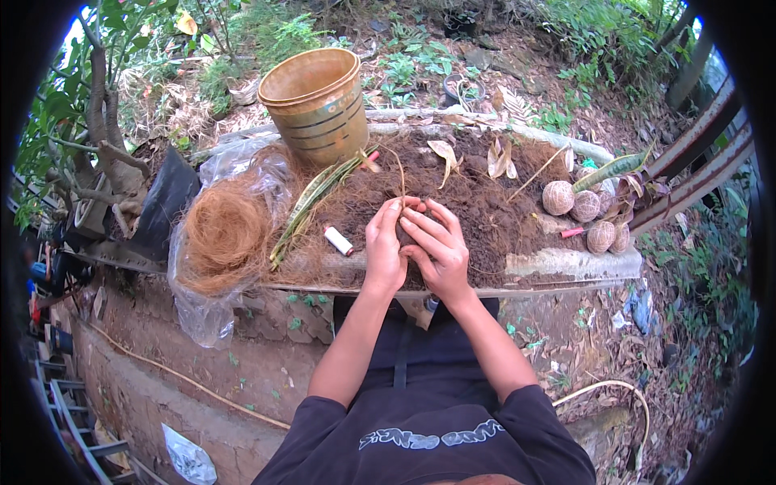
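Observation:
Over the heap of dark soil (477, 210), my left hand (385, 249) and my right hand (441, 252) are cupped together. Between them they press a dark clump of soil (405, 235), mostly hidden by the fingers. A thin brown stem (401, 171) rises above my fingertips and bends left; whether it comes out of the clump I cannot tell. Left of my hands lies a white spool of thread (339, 241). Beyond it, long green-and-yellow leaves (314, 198) stretch across the work surface.
Brown coconut fibre (226, 230) sits on clear plastic (202, 315) at the left. A yellowish bucket (319, 113) stands at the back. Several thread-wrapped balls (558, 198) are grouped at the right, near a pink-handled tool (572, 233). Dry leaves (444, 158) lie on the soil.

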Demonstrator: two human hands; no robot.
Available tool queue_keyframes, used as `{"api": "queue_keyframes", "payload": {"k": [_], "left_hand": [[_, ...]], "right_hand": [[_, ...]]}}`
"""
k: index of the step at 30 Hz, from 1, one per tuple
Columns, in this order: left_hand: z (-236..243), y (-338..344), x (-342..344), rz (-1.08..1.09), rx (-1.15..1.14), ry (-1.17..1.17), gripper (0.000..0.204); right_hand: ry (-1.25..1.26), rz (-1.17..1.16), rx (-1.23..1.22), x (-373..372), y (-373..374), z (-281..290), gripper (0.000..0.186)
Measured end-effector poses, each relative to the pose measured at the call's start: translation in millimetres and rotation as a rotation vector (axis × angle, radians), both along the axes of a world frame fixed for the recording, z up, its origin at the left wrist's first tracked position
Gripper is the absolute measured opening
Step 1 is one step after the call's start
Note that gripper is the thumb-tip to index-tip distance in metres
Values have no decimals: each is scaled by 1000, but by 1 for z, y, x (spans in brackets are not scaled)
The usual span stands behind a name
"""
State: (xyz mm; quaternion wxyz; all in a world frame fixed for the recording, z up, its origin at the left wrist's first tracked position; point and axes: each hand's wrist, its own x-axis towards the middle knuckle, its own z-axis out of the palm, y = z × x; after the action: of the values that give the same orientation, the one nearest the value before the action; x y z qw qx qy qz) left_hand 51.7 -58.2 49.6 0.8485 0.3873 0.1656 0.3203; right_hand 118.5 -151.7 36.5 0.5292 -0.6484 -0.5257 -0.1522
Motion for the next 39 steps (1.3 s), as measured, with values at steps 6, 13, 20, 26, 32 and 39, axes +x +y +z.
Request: {"api": "queue_keyframes", "payload": {"k": [6, 13, 20, 26, 32, 39], "left_hand": [[-10, 6, 2, -34, 240, 44, 25], [10, 10, -2, -161, 82, -10, 43], [4, 2, 7, -102, -37, -109, 44], [-9, 8, 2, -113, -137, -176, 40], [-9, 3, 2, -42, 167, -88, 43], [-10, -16, 5, 157, 660, 94, 48]], "right_hand": [[35, -39, 99, 2, -2, -16, 36], [476, 59, 190, 6, 7, -20, 37], [861, 294, 329, -3, 13, -15, 48], [270, -95, -13, 3, 0, -5, 32], [852, 224, 162, 3, 6, -3, 46], [888, 69, 150, -16, 16, 6, 47]]}}
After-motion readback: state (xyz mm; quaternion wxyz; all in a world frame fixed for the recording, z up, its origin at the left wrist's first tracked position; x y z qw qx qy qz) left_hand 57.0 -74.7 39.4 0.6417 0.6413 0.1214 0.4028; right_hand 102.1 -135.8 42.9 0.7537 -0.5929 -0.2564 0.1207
